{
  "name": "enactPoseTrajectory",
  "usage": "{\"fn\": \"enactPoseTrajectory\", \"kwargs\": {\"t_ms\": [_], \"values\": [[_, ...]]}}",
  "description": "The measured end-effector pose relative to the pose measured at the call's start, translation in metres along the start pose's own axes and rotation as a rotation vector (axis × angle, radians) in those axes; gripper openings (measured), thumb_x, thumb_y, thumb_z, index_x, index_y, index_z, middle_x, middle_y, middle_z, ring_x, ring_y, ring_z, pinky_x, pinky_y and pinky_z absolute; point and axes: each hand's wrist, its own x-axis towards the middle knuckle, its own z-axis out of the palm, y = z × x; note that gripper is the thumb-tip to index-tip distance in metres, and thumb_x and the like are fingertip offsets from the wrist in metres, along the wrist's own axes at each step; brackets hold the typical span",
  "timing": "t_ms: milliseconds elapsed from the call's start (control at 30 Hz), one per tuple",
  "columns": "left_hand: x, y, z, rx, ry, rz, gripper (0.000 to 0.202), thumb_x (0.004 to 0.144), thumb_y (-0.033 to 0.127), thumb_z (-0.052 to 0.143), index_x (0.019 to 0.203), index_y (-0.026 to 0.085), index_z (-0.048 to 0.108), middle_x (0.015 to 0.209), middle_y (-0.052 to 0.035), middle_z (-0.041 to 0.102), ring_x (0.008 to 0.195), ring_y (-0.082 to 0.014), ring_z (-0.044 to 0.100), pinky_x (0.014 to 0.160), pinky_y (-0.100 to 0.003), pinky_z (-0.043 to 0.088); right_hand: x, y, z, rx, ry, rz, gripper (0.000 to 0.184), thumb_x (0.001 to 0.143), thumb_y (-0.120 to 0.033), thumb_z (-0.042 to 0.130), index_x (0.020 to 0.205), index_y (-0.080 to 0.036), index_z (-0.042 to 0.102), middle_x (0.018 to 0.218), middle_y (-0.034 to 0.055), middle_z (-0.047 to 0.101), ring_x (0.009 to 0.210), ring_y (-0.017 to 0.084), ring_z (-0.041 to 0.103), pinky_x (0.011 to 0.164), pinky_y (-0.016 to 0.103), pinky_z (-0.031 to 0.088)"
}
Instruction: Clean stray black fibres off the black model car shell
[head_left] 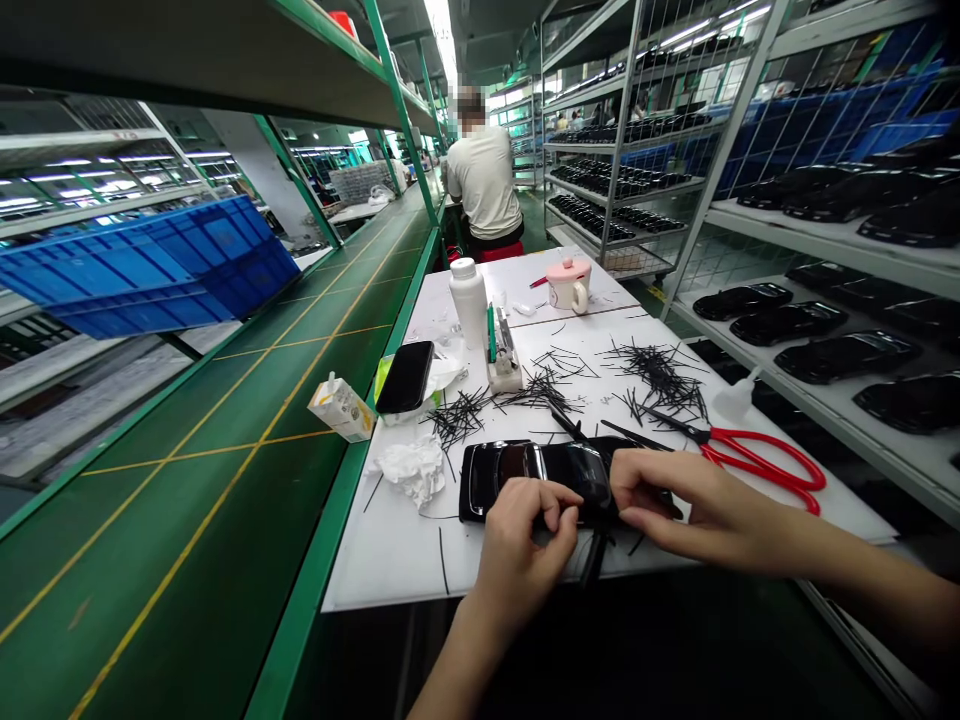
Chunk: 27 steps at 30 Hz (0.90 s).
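Observation:
A glossy black toy car body (525, 470) lies on the white table (390, 545) near its front edge. My left hand (525, 545) pinches at the car's near side, thumb and fingers pressed together on its edge. My right hand (675, 500) rests over the car's right end, fingers curled down on it. Thin black strips (596, 560) stick out below the car between my hands. Piles of short black strips (660, 375) lie scattered behind.
Red-handled scissors (757, 462) lie right of the car. A crumpled tissue (412, 468), a black phone (405, 377), a small carton (341, 407), a white bottle (469, 300) and a pink cup (568, 285) stand around. A green conveyor (225, 480) runs left; shelves of black car bodies (810, 325) stand right. A person (486, 180) sits ahead.

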Motion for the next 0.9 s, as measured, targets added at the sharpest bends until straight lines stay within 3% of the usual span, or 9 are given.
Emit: {"fn": "enactPoseTrajectory", "kwargs": {"t_ms": [233, 400, 633, 900], "values": [[-0.016, -0.020, -0.003, 0.333, 0.145, 0.193, 0.024, 0.087, 0.005, 0.054, 0.076, 0.022, 0.041, 0.084, -0.0011, 0.070, 0.078, -0.0163, 0.067, 0.079, -0.036, 0.042, -0.002, 0.002, 0.003, 0.055, -0.011, -0.017, 0.012, 0.096, -0.023, 0.050, 0.085, -0.021, 0.050, 0.077, -0.0009, 0.049, 0.064, 0.012, 0.042, 0.056, 0.024, 0.035], [-0.021, -0.022, -0.003, 0.359, 0.189, 0.200, 0.023, 0.086, 0.005, 0.055, 0.080, 0.022, 0.041, 0.085, -0.0032, 0.067, 0.088, -0.0186, 0.067, 0.078, -0.034, 0.044, -0.002, 0.001, 0.003, 0.063, -0.009, -0.019, 0.012, 0.097, -0.025, 0.051, 0.085, -0.022, 0.049, 0.076, -0.0012, 0.048, 0.064, 0.012, 0.042, 0.056, 0.024, 0.036], [-0.018, -0.019, 0.006, 0.354, 0.194, 0.221, 0.022, 0.086, 0.006, 0.056, 0.077, 0.022, 0.044, 0.079, -0.0013, 0.068, 0.073, -0.0161, 0.063, 0.073, -0.033, 0.044, -0.002, 0.001, 0.003, 0.056, -0.009, -0.014, 0.013, 0.096, -0.025, 0.050, 0.084, -0.021, 0.050, 0.075, -0.0005, 0.049, 0.064, 0.013, 0.042, 0.056, 0.024, 0.036], [-0.019, -0.023, 0.008, 0.332, 0.233, 0.202, 0.024, 0.087, 0.005, 0.056, 0.075, 0.022, 0.044, 0.078, -0.0004, 0.070, 0.072, -0.0157, 0.064, 0.072, -0.032, 0.044, 0.001, 0.005, 0.005, 0.059, 0.080, -0.069, 0.013, 0.096, -0.024, 0.053, 0.083, -0.021, 0.051, 0.077, 0.0009, 0.053, 0.069, 0.014, 0.049, 0.062, 0.024, 0.043]]}}
